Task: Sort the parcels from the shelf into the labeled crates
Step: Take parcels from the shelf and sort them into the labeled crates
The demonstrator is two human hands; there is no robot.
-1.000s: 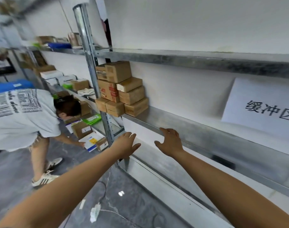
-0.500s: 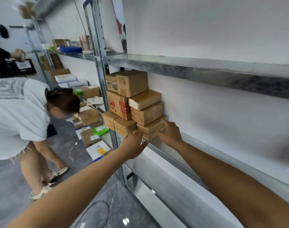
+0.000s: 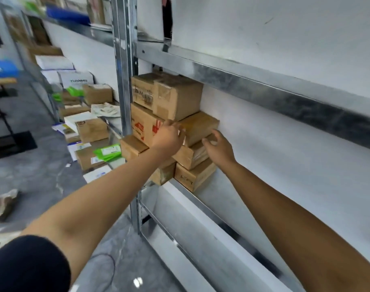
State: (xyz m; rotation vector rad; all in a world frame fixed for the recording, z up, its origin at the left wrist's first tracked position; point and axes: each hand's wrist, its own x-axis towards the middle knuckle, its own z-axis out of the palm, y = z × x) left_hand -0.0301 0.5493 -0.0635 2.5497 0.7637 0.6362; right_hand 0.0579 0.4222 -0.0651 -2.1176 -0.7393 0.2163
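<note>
A stack of brown cardboard parcels sits at the left end of the metal shelf [image 3: 240, 199], against the upright post [image 3: 125, 81]. A large taped box [image 3: 177, 98] tops the stack, with a red-printed box [image 3: 143, 125] under it. Beside that lies a flat parcel [image 3: 200, 125] on two more flat parcels [image 3: 190, 155] [image 3: 193, 175]. My left hand [image 3: 169, 137] grips the flat parcel's near left corner. My right hand [image 3: 219, 148] curls its fingers round the same parcel's lower right edge. The frame is blurred by motion.
The neighbouring shelf bay on the left holds more boxes [image 3: 97, 93], white cartons and green mailers [image 3: 108, 151]. A steel beam [image 3: 253, 76] runs just above the stack. A cable [image 3: 108, 258] lies on the grey floor, and another person's shoe [image 3: 5, 203] shows at the left edge.
Both hands have risen from the shelf edge to the flat parcel in the stack and closed on it. The view has moved closer, and the other person is almost out of frame.
</note>
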